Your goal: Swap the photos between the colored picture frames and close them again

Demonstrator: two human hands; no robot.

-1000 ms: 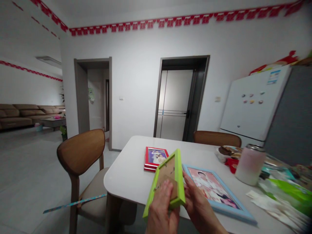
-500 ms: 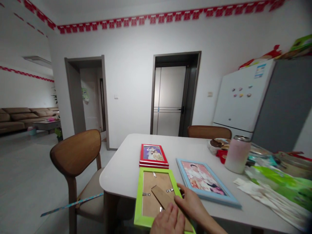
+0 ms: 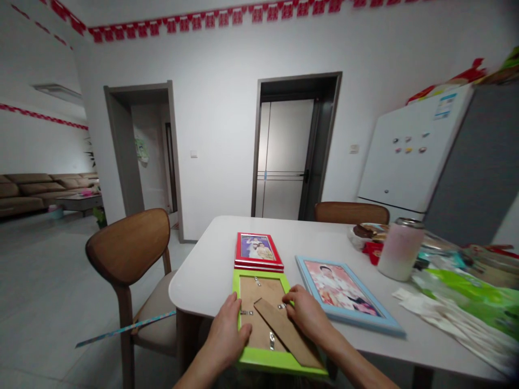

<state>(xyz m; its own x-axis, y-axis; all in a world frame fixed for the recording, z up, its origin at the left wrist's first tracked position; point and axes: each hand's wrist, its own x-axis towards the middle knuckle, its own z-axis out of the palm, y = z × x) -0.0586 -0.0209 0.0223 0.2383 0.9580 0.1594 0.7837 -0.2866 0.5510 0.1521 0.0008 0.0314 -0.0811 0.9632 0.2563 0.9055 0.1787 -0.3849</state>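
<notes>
Left hand (image 3: 231, 330) has moved leftward, green frame (image 3: 263, 357) at table's (image 3: 203, 270) edge.

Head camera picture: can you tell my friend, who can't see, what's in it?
A person's left hand and right hand are on the back of a green picture frame, near its metal clips. On the white table, stacked red frames lie beyond it and a blue frame to its right.

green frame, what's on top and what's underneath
On top of the green frame are a brown board, a slanted stand and metal clips; the left hand touches its left edge, the right hand is by a clip. Whatever lies underneath is hidden.
</notes>
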